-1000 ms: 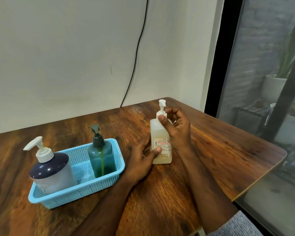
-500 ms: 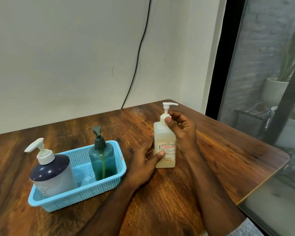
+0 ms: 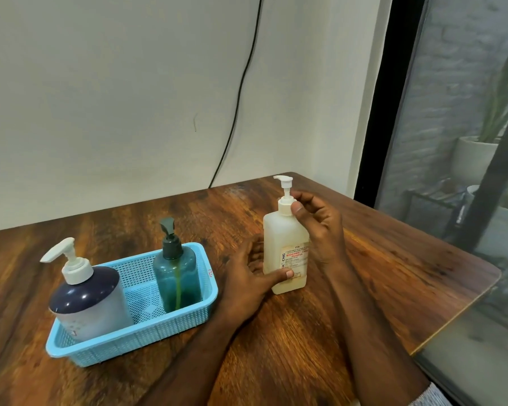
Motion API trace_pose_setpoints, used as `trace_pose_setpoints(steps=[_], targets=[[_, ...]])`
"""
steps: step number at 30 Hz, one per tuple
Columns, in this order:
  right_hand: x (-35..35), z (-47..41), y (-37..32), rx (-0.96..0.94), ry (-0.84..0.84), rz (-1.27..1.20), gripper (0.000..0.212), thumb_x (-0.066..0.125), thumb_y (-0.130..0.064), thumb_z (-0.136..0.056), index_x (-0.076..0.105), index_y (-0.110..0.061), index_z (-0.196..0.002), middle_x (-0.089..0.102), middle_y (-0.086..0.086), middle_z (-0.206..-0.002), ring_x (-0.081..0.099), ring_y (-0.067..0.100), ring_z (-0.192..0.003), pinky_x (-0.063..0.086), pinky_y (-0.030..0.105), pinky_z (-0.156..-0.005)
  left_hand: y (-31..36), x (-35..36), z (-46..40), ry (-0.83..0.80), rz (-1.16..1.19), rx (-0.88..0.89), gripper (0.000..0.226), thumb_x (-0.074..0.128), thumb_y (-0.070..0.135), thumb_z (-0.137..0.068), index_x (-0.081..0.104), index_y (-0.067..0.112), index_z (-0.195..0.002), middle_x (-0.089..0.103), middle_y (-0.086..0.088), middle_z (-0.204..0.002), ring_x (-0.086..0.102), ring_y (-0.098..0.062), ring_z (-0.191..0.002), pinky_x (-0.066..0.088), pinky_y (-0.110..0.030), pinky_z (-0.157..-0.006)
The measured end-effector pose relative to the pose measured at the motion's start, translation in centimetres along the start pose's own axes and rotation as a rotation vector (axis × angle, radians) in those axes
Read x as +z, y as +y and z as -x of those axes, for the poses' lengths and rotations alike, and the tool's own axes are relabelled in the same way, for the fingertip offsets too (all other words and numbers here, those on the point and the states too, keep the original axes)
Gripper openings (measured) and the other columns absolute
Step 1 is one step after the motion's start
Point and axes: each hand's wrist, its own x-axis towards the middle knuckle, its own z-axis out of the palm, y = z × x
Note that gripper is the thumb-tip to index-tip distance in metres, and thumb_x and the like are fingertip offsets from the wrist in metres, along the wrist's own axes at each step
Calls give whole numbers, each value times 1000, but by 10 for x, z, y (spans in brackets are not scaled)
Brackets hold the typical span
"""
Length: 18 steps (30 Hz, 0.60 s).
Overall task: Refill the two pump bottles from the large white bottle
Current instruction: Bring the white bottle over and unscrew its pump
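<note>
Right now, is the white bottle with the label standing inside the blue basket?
No, the labelled white pump bottle stands on the wooden table to the right of the blue basket, held by both hands.

**Bottle states: three pump bottles on the table**

Large white bottle (image 3: 286, 247) is standing upright on the wooden table (image 3: 393, 273), pale liquid inside, red-lettered label facing the camera, white pump still on with its nozzle pointing left. Teal pump bottle (image 3: 176, 276) with a dark pump is sitting upright in the blue basket (image 3: 135, 344), right half. Dark-shouldered bottle (image 3: 88, 300) with a white pump is standing upright in the basket's left half.
</note>
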Motion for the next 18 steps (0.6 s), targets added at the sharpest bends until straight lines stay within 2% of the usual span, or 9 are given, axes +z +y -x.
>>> trace_pose_setpoints(steps=[3, 6, 9, 14, 16, 18], targets=[[1, 1, 1, -16, -27, 20, 25, 60, -16, -98, 65, -16, -122, 73, 4, -116, 72, 22, -94, 60, 33, -70, 1, -1, 1, -2, -2, 24, 70, 93, 28, -65, 54, 46, -120, 69, 12, -119, 68, -5, -109, 61, -35, -89], [7, 1, 2, -74, 33, 191, 31, 77, -34, -85, 67, -32, -114, 71, -2, -113, 70, 25, -95, 62, 46, -73, 1, -1, 1, -14, 11, 14, 68, 92, 28, -67, 53, 47, -120, 68, 13, -120, 68, -7, -111, 61, -33, -88], [6, 0, 3, -70, 111, 209, 27, 82, -27, -82, 67, -25, -105, 71, -3, -105, 68, 22, -89, 60, 44, -71, 2, 0, 1, -15, 14, 9, 70, 92, 34, -66, 53, 46, -123, 68, 13, -121, 67, -6, -111, 61, -34, -89], [2, 1, 3, -68, 28, -36, 25, 60, -14, -91, 59, -10, -116, 71, 12, -111, 70, 28, -98, 58, 36, -73, 3, 0, 1, -10, 4, 25, 69, 92, 26, -67, 53, 46, -121, 68, 11, -121, 67, -4, -110, 60, -35, -90], [4, 1, 2, -84, 22, -44, 28, 57, -13, -91, 58, -10, -119, 70, 10, -114, 69, 25, -103, 58, 34, -75, 4, 0, 2, -8, 2, 19, 68, 92, 27, -67, 54, 47, -119, 67, 12, -121, 67, -2, -109, 60, -35, -90], [6, 2, 2, -110, 52, 89, 30, 67, -21, -89, 60, -18, -117, 68, 2, -115, 67, 22, -105, 60, 42, -79, 4, 0, 2, -10, 15, 3, 67, 92, 30, -66, 53, 50, -117, 67, 14, -121, 67, -3, -110, 60, -36, -91]])
